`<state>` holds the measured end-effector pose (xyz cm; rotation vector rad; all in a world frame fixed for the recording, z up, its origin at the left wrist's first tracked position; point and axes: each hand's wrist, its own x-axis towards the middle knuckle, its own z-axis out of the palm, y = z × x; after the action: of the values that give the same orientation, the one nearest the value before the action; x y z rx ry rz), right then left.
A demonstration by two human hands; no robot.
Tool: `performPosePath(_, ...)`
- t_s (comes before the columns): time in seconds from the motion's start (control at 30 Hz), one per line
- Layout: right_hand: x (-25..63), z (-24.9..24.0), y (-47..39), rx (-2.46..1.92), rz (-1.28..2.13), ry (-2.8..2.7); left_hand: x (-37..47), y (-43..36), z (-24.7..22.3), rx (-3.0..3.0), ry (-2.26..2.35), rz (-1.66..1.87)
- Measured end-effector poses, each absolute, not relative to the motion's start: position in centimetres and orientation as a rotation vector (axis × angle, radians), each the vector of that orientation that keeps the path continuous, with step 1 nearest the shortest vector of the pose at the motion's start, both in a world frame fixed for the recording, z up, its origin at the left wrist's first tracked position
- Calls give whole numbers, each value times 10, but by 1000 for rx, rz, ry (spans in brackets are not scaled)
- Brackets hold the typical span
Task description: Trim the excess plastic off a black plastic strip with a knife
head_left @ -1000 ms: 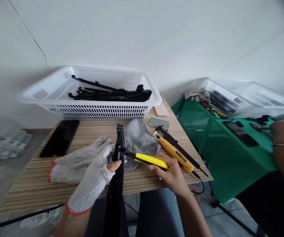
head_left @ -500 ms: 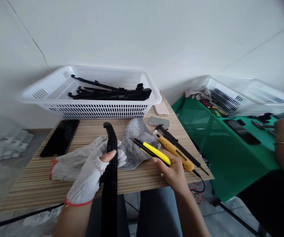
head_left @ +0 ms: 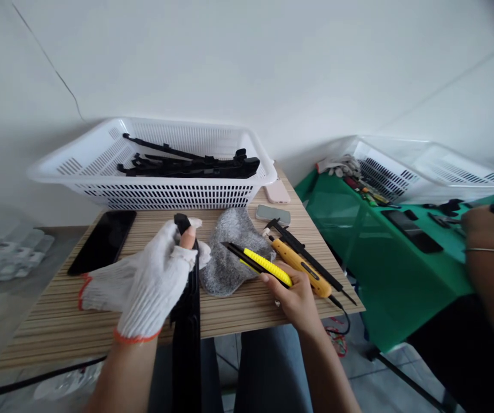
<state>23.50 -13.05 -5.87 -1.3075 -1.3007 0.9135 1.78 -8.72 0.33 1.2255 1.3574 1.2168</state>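
- Watching the head view: left hand (head_left: 155, 287), in a white glove with the fingertips cut off, is wrapped around a long black part (head_left: 185, 321); bare thumb presses near its top end.
- Part stands roughly upright, top end just above the left hand, lower end running down past the table (head_left: 49, 332) edge out of view.
- Right hand (head_left: 296, 298), bare, is closed on a yellow knife (head_left: 261, 265); its tip points up-left, over the grey cloth (head_left: 230, 252), apart from the part.
- I can't tell whether any blade is out.
- A second white glove (head_left: 101, 287) lies flat on the table, just behind the left hand.
- Orange tool (head_left: 301, 267) lies just right of the knife; a thin black tool (head_left: 305, 255) lies beside it, a cord trails off the table edge.
- Black phone (head_left: 101, 241) at the left of the table; a grey phone (head_left: 273, 214) and a pink one (head_left: 278, 192) near the basket.
- White basket (head_left: 156, 192) at the back of the table holds more black parts (head_left: 187, 164).
- Right of it stands a green table (head_left: 359, 241) with another white basket (head_left: 427, 172) and small tools.
- Another person's hand (head_left: 485, 226), with a thin bracelet at the wrist, works at that green table, well apart from mine.
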Motion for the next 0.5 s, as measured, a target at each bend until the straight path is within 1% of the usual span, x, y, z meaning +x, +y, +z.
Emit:
performPosePath(0.13, 236, -60, -132, -1259, 907, -1327, 23, -90, 1, 1385, 1355, 1117)
performPosePath(0.27, 236, -62, -133, -1210, 924, -1351, 18, -94, -14, 1482, 1313, 985)
performPosePath(0.5, 236, -67, -133, -1247, 837, -1323, 20, -103, -40, 1084, 1107, 870)
